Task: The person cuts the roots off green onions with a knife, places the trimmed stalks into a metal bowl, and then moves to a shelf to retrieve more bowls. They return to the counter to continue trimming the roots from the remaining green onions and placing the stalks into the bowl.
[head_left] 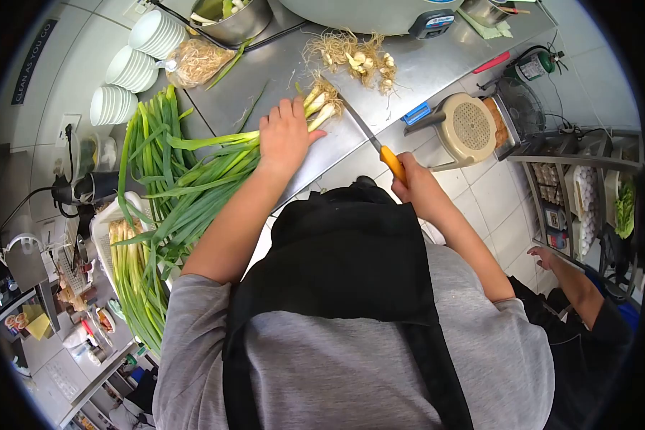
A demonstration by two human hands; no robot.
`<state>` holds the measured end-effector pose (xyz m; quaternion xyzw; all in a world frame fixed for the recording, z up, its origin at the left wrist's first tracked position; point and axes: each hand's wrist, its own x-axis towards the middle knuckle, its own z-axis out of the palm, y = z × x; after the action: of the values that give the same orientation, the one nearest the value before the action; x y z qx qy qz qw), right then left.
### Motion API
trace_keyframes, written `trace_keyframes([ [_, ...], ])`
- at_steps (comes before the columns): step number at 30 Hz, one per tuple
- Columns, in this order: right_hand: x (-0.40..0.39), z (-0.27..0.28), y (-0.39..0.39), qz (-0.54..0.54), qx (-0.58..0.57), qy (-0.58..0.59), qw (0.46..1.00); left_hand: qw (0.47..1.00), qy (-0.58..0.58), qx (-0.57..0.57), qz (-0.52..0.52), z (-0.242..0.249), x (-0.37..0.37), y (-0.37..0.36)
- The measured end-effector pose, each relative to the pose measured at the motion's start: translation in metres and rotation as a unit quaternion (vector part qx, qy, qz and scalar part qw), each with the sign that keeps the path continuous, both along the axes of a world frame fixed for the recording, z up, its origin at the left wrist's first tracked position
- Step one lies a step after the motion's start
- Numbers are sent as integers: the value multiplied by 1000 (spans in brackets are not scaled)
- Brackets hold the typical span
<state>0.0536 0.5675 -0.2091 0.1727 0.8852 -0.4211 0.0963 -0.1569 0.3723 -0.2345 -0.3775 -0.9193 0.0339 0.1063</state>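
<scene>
On the steel counter (408,79), my left hand (285,136) lies over a bunch of green onions (226,149), its fingers wrapped around the stalks close to the white root ends. My right hand (414,180) grips the yellow handle of a knife (368,132). The blade points up and left, its tip beside the roots. Beyond the tip lies a pile of cut-off roots (358,59). Long green leaves hang leftward off the counter, over a white basket (106,233) holding more green onions.
Stacked white bowls (130,69), a bag of brown shreds (197,63) and a metal pot (240,21) stand at the back left. A large grey cooker (365,16) is at the back. Another person's arm (577,285) shows at the lower right, near shelves (586,161).
</scene>
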Motion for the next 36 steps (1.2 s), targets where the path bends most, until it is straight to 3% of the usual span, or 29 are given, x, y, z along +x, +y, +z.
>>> trace_keyframes([
  [5,-4,20,1,-39,57,13,998,999,-5,29,32,-15,9,4],
  [7,-3,42,-8,30,154,113,981,999,2,27,45,-18,9,7],
  [12,-3,49,-28,112,280,-31,953,999,-9,7,46,-22,7,8],
  [27,-6,91,-21,146,252,-81,953,1000,-16,15,23,-27,0,7],
  [34,-72,33,-28,147,277,-107,944,999,-25,10,27,-28,0,9],
  [36,-84,14,-27,138,236,-69,959,999,-22,15,22,-30,1,9],
])
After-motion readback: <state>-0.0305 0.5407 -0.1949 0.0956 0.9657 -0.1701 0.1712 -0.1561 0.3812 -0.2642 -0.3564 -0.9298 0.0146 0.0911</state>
